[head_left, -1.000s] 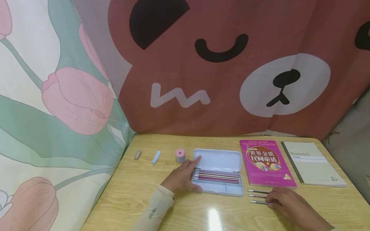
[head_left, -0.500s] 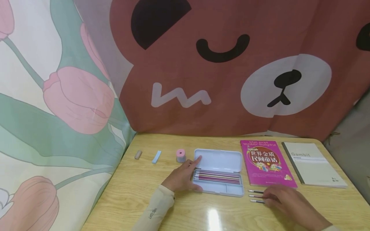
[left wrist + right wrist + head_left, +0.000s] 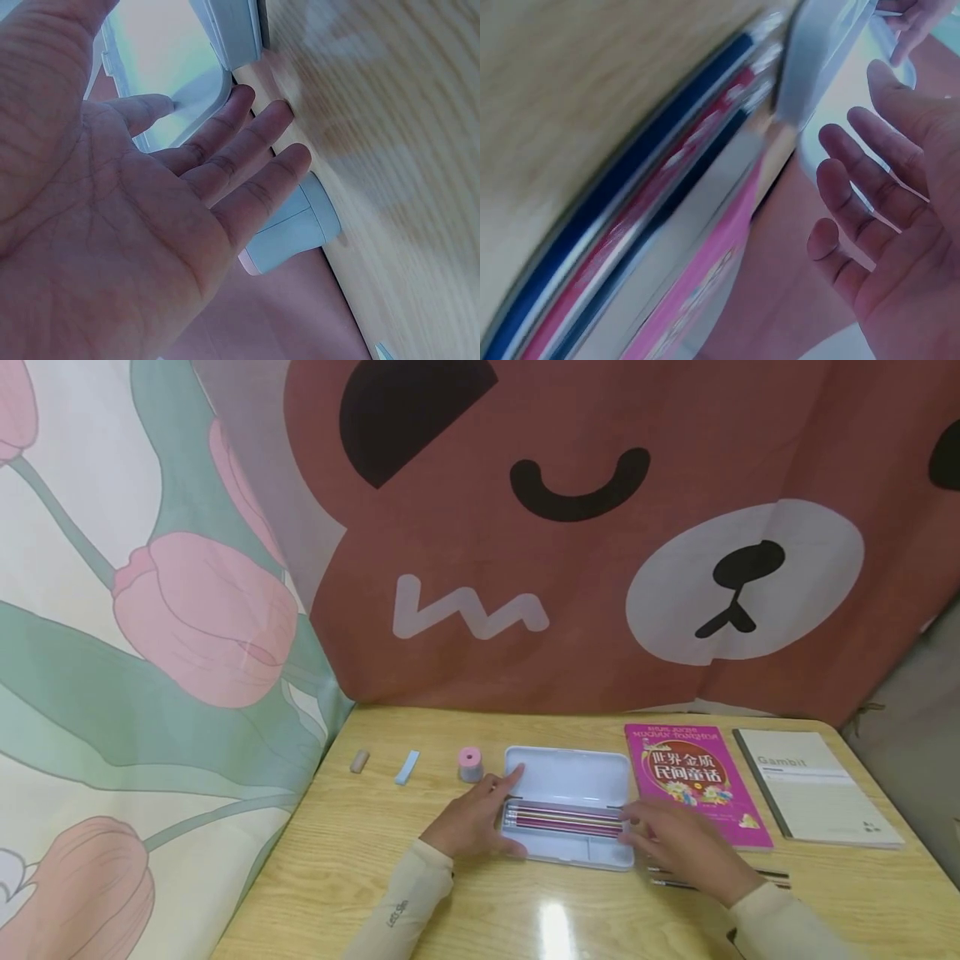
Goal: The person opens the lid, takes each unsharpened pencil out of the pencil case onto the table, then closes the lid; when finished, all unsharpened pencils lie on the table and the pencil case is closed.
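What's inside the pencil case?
Several pencils lie side by side in the rear section of the open pencil case; none show in its front. The left hand and right hand cover bits of its ends; what's beneath them is hidden.

Wore a pale cream sleeve [image 3: 416,889] on the left arm, long and fairly close-fitting, ending at the wrist in a slightly fuller cuff [image 3: 432,853]. Bore small dark slanted lettering [image 3: 397,913] along it, beginning with "Let's" and too small beyond that to read surely. Wore a matching cream sleeve [image 3: 787,922] on the right arm, with a small dark mark [image 3: 732,937] near its wrist end. Kept the left hand [image 3: 480,817] and right hand [image 3: 678,843] bare, with fine creases across the left palm.
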Demonstrator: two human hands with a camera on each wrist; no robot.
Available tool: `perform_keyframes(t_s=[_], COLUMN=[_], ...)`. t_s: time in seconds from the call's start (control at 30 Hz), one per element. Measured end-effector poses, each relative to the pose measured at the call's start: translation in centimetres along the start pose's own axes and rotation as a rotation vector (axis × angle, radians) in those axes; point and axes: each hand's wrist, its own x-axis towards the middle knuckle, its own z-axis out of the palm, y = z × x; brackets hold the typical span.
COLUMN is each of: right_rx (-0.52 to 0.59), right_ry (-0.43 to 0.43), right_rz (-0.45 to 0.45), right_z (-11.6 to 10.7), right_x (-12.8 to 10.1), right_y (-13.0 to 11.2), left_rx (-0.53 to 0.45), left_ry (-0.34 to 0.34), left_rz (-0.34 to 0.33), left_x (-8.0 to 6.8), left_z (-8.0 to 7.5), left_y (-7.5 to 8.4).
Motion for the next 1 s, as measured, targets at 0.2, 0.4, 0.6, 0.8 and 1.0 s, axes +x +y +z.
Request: perform_keyframes(t_s=[0.2,0.4,0.6,0.8,1.0], right_rx=[-0.006,0.036,0.05,-0.004,-0.077], right_ry=[0.002,0.011,-0.049,-0.035,-0.02], right_rz=[-0.071,-0.137,-0.099,-0.134,-0.195], right_z=[1.1,2.2,2.9,3.3,3.3], right_x=[2.6,4.2,5.3,5.7,5.8], right_y=[-1.4,-2.5,-3.4,-3.8,-4.0], left_rx=[0.01,0.018,0.022,0.028,0.033], left_ry=[0.001,0.008,0.008,0.01,0.013], left_rz=[0.006,0.0,-0.004,-0.005,0.002], left_x=[0.0,0.0,0.1,0.0,0.1], left_z=[-0.1,0.0,0.1,0.1,0.2], left_y=[0.2,0.1,0.0,0.1,0.0])
